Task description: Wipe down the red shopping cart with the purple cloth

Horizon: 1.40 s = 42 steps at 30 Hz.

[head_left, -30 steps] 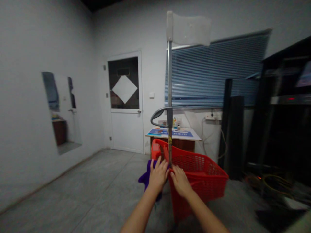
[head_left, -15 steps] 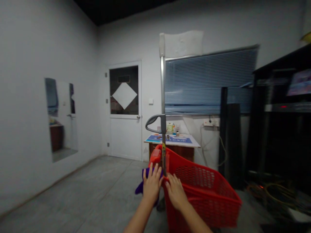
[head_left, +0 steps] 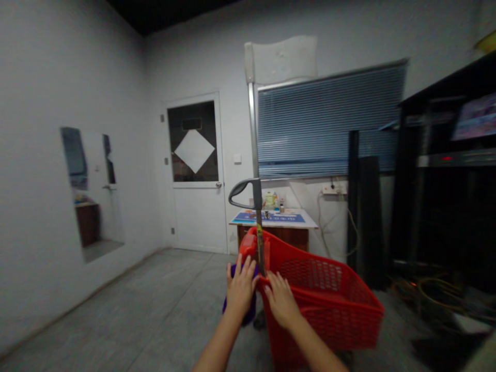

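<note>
A: Red mesh basket (head_left: 329, 302) on the floor, upright metal pole (head_left: 253, 155) at its left rim, white pad on top.
B: Left hand (head_left: 241, 289) spread flat on purple cloth (head_left: 248, 312); right hand (head_left: 279, 302) flat on the rim.

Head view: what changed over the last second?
The pole now leans slightly left at the top; it stood upright before. The purple cloth, earlier spread out left of the left hand, now sits bunched under it. That hand and the right hand stay open either side of the pole at the red basket rim.
</note>
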Each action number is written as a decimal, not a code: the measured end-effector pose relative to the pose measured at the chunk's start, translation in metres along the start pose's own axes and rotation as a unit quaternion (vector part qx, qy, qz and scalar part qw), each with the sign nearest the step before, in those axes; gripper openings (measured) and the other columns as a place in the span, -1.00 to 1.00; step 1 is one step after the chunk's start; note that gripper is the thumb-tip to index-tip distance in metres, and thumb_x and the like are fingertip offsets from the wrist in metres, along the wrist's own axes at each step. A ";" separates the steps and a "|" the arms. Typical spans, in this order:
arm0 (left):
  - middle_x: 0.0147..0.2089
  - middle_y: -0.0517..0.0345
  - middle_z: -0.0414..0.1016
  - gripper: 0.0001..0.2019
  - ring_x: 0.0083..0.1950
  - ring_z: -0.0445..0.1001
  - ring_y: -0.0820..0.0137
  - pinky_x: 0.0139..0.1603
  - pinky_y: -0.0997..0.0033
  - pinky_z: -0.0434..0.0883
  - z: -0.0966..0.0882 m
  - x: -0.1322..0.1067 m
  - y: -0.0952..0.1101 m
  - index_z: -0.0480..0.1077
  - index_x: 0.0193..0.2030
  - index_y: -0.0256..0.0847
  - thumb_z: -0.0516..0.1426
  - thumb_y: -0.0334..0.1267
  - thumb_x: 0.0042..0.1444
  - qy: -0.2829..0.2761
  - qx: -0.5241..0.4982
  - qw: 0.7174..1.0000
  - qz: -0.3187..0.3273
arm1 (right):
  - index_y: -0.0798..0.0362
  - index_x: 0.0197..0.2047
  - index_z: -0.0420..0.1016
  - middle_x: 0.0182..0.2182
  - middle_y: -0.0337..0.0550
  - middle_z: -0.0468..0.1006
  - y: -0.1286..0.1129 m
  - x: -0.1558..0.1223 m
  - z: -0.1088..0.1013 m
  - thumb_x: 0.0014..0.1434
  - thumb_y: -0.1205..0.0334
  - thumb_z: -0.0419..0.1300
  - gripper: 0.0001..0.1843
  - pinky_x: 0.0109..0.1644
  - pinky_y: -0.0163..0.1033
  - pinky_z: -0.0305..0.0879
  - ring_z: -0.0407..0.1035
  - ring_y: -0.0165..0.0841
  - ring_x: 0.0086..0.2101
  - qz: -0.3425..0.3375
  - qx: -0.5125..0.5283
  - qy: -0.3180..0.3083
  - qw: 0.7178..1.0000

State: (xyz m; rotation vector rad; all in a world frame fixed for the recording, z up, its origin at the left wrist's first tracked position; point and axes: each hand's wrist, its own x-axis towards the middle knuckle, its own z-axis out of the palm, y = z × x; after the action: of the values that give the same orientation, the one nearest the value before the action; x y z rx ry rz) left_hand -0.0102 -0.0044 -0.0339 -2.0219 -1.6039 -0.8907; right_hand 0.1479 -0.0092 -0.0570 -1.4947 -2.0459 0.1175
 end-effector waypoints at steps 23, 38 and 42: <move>0.36 0.25 0.16 -0.47 0.42 0.01 0.28 0.36 0.05 0.03 0.023 -0.016 0.015 0.10 0.35 0.17 -0.09 -0.40 0.30 0.011 -0.008 0.987 0.159 | -0.05 0.40 -0.03 0.36 -0.22 0.02 0.080 -0.014 0.001 0.34 0.05 -0.25 -0.41 0.37 0.04 -0.20 -0.13 -0.28 0.33 0.040 -0.027 -0.046 0.998; 0.06 -0.10 0.51 -0.65 0.20 0.38 0.15 0.29 0.02 0.23 0.059 -0.012 0.058 0.32 0.13 -0.35 0.01 -0.26 0.27 0.094 0.022 0.991 0.096 | 0.13 0.34 0.14 0.29 -0.07 0.20 0.085 -0.033 0.003 0.30 0.02 -0.22 -0.36 0.33 -0.09 -0.03 0.08 -0.25 0.26 0.046 -0.053 -0.004 0.998; 0.05 -0.01 0.51 -0.72 0.22 0.36 0.24 0.37 0.03 0.11 0.035 -0.001 0.041 0.35 0.07 -0.21 0.01 -0.21 0.29 0.017 0.002 0.989 0.149 | -0.01 0.30 0.22 0.21 -0.15 0.34 0.098 -0.031 -0.004 0.32 0.02 -0.27 -0.40 0.30 -0.08 0.01 0.20 -0.26 0.19 0.076 -0.053 -0.019 0.996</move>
State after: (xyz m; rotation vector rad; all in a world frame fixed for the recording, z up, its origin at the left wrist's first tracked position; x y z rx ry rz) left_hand 0.0377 0.0075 -0.0569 -2.1579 -1.2400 -0.8028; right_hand 0.2381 -0.0026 -0.1063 -1.7255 -1.9934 0.0982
